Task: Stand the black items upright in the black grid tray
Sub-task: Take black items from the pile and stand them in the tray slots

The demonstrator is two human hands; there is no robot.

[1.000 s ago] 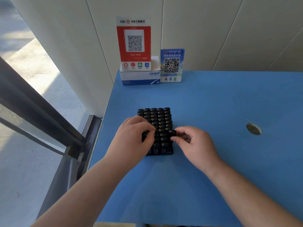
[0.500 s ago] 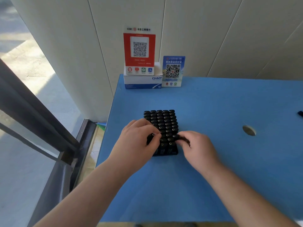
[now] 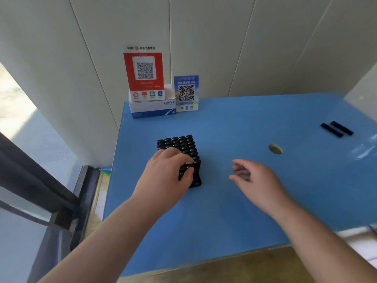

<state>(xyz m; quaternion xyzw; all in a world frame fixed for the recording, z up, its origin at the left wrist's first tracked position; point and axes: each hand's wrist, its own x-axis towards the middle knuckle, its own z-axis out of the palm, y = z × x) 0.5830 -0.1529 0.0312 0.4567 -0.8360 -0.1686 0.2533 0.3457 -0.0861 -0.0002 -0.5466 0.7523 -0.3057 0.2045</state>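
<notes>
Centre-left of frame: your left hand [image 3: 167,174] rests on the near end of the black grid tray [image 3: 195,180], fingers curled over the upright black items [image 3: 179,145] that fill its rows. Your right hand [image 3: 257,184] hovers right of the tray, apart from it, fingers loosely curled, holding nothing (slightly blurred). Far right on the blue table [image 3: 244,221]: two loose black items [image 3: 336,129] lying flat, side by side.
</notes>
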